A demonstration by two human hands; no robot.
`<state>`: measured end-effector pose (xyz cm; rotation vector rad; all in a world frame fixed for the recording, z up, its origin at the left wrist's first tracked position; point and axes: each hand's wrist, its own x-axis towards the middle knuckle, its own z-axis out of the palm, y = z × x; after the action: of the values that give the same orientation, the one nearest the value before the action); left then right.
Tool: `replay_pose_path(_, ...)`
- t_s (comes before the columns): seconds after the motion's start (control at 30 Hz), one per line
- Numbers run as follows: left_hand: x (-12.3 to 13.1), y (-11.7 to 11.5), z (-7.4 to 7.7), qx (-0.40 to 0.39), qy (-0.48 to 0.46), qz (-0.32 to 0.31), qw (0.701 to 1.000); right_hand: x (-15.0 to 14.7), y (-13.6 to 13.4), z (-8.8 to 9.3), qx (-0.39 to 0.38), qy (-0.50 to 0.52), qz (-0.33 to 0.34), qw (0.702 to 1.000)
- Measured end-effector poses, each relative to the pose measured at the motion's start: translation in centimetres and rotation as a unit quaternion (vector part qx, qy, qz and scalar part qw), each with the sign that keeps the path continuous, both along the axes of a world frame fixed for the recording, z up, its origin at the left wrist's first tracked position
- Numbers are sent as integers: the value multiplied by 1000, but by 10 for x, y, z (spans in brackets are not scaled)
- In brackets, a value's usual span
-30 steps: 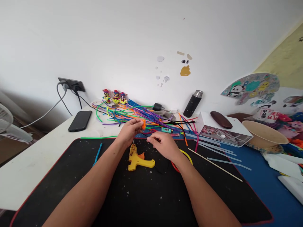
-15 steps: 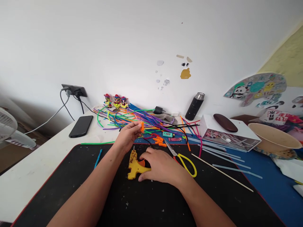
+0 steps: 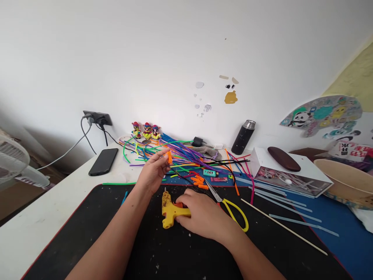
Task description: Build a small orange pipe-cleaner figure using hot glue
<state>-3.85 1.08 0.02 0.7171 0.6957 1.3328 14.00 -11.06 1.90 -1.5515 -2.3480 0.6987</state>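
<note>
My left hand is raised a little above the desk and pinches a short orange pipe-cleaner piece between thumb and fingers. My right hand rests on the black mat, its fingers closed round the handle of a yellow glue gun that lies flat with its nozzle pointing away from me. Several more short orange pieces lie just beyond the right hand. Yellow-handled scissors lie right of that hand.
A heap of coloured pipe cleaners covers the back of the desk, with three small figures, a black phone and a black flask. A white box, clear glue sticks and a thin wooden stick lie to the right.
My right hand came down from near the pipe cleaners onto the glue gun and closed on its handle. The left hand kept the orange piece. The view shifted so the desk sits lower and rightward.
</note>
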Motion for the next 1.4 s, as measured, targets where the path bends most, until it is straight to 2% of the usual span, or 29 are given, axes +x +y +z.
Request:
replay_pose_path(0.13, -4, 3, 0, -9, -17, 15, 1000, 6, 1, 9, -40, 105, -19, 993)
replay_pose_path(0.3, -9, 6, 4, -46, -45, 41, 997, 15, 5, 14, -100, 240, -13, 966)
replay_pose_path(0.43, -11, 8, 7, -59, -65, 63, 994, 20, 10, 10, -186, 388, -21, 902)
replay_pose_path(0.57, -10, 7, 8, -69, -73, 60, 993, 20, 14, 10, -198, 496, -57, 843)
replay_pose_path(0.87, -5, 6, 0, -48, -33, 23, 998, 15, 14, 11, -197, 638, -94, 738)
replay_pose_path(1.0, -1, 3, -4, -16, 3, 0, 1000, 16, 14, 12, -216, 667, -109, 704)
replay_pose_path(1.13, 2, 1, -4, -5, 8, -19, 1000, 16, 14, 11, -198, 666, -116, 710)
replay_pose_path(1.4, 6, -2, -6, -4, 8, -23, 1000, 14, 18, 1, -125, 597, -155, 777)
